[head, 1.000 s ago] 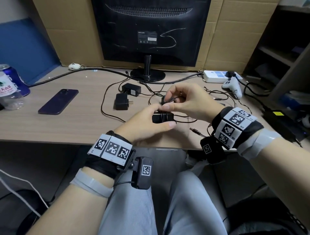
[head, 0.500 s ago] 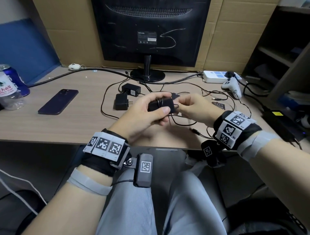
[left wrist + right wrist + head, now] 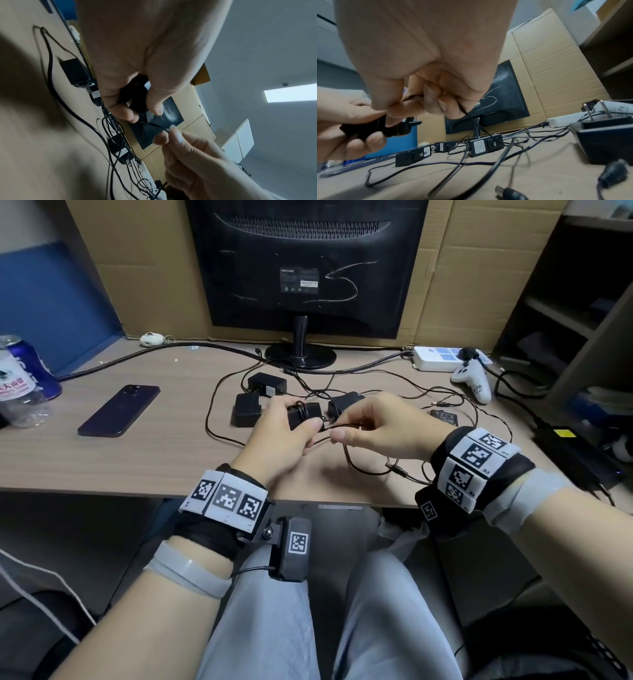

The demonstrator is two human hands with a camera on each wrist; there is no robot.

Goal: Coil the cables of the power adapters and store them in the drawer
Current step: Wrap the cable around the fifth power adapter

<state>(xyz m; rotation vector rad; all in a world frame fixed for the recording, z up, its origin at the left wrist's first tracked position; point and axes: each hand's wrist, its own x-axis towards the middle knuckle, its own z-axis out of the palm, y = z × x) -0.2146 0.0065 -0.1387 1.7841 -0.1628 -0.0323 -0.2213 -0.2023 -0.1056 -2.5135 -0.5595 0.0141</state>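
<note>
Left hand [image 3: 281, 436] grips adapter [image 3: 305, 414] | right hand [image 3: 380, 428] pinches cable [image 3: 337, 426]

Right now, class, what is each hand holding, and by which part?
The left hand grips the power adapter by its body; the right hand pinches that adapter's cable just beside it.

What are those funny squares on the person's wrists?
Each wrist wears a black wrap with white tiles printed in black square codes, plus a grey band. A small black camera box with its own code hangs below, trailing a thin black cable.
</note>
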